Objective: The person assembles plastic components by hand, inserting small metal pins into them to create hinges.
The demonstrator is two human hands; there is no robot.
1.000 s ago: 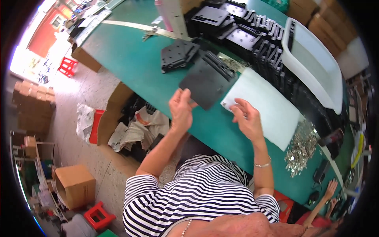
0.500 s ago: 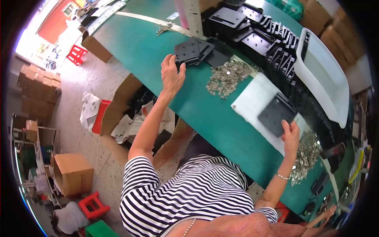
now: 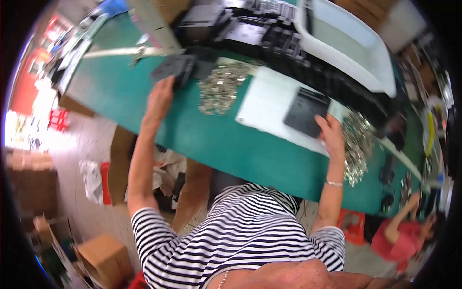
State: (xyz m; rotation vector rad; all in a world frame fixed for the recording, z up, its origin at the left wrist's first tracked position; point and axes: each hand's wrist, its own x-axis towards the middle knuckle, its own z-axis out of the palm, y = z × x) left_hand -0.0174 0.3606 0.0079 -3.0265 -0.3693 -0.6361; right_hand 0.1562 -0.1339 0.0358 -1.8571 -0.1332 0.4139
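Observation:
On the white pad [image 3: 260,103] lies a flat dark plate [image 3: 304,113] with small holes. My right hand [image 3: 332,135] pinches its near right edge, thumb and fingers closed there. Further left, my left hand [image 3: 159,100] is at a small stack of similar dark plates [image 3: 174,69]. Its fingers are drawn together on the near edge of a plate, though motion blurs them and the stack. A heap of small shiny metal pieces [image 3: 221,86] sits between the stack and the pad. Another heap of metal pieces [image 3: 356,144] lies right of my right hand.
Behind the pad stand rows of dark parts with metal plates [image 3: 245,32] and a long white tub [image 3: 346,43]. An upright post [image 3: 161,24] rises behind the stack. Below the green table [image 3: 211,144] is an open cardboard box [image 3: 192,188]. Another person [image 3: 397,236] sits at the right.
The view has swung, so the table things appear further left. My left hand's spread fingers have come together at the plate stack. My right hand still holds the plate on the pad.

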